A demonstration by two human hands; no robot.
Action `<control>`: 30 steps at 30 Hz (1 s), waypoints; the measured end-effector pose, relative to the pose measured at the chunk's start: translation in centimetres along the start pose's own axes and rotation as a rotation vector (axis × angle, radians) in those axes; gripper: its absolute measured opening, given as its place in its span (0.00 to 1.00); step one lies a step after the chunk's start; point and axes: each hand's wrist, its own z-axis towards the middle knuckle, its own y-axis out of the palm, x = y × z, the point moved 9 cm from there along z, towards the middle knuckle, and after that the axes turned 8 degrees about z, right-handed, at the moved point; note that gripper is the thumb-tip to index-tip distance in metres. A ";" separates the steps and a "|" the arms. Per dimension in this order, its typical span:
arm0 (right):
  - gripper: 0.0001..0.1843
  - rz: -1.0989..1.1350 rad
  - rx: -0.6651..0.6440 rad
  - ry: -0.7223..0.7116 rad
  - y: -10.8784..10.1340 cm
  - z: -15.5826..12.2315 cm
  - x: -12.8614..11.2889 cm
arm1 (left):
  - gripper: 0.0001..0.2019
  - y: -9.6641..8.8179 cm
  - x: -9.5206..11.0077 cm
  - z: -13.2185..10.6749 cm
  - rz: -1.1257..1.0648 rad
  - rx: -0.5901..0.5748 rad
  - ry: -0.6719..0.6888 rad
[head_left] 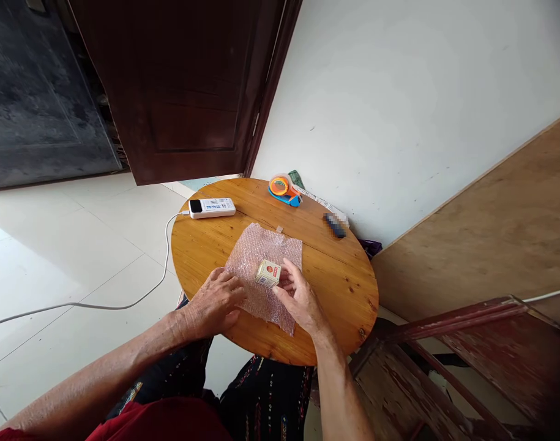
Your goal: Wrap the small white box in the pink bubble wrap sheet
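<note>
A small cream and red box [267, 273] stands on a sheet of bubble wrap [261, 252] spread over a round wooden table [335, 275]. My right hand [299, 296] touches the box's right side, fingers curled around it. My left hand [216, 300] lies flat on the near left part of the bubble wrap, fingers apart, just left of the box.
A white power bank [212, 207] with a white cable [123, 303] lies at the table's far left. An orange and blue tape dispenser [284, 189] and a dark small object [335, 225] sit at the far edge. A wooden chair [445, 361] stands right; a dark door [183, 86] behind.
</note>
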 end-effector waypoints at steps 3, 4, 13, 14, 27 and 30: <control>0.26 -0.100 0.072 -0.100 -2.0 -1.4 -2.4 | 0.10 0.1 -0.2 0.1 0.005 -0.014 -0.017; 0.22 -0.133 0.065 -0.143 -2.1 -2.1 -3.4 | 0.10 0.1 -0.2 0.1 0.006 -0.012 -0.020; 0.09 -0.676 0.045 -0.354 2.6 -7.0 -5.8 | 0.12 -0.3 0.1 -0.5 -0.031 0.060 -0.002; 0.09 -0.687 0.083 -0.386 2.6 -7.0 -6.0 | 0.14 -0.4 0.2 -0.5 -0.035 0.074 0.001; 0.08 -0.341 0.135 -0.307 -1.6 -3.5 -6.5 | 0.08 -0.9 0.5 1.6 0.029 0.355 0.035; 0.17 -0.342 0.063 -0.228 -1.6 -1.3 -5.4 | 0.14 -0.2 0.0 0.8 0.029 0.346 -0.003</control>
